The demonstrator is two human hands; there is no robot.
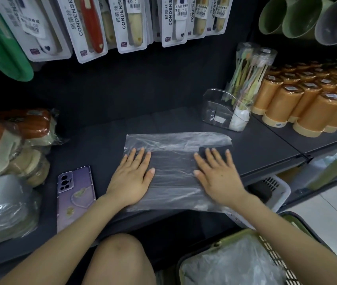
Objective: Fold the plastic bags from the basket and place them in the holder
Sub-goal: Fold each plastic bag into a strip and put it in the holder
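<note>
A clear plastic bag (173, 161) lies spread flat on the dark shelf (102, 140). My left hand (131, 177) presses its left part with straight fingers. My right hand (218, 173) presses its right part the same way. The clear holder (210, 109) stands at the back right of the shelf, with a folded white bag (238, 119) in its right section. The green basket (266, 243) sits low at the bottom right with more clear bags (231, 266) inside.
A purple phone (75, 194) lies left of the bag. Wrapped goods (13, 138) are piled at the far left. Orange cups (307, 103) and a toothbrush pack (245, 75) stand right of the holder. Packaged items (89, 27) hang above. A white basket (274, 192) sits below the shelf edge.
</note>
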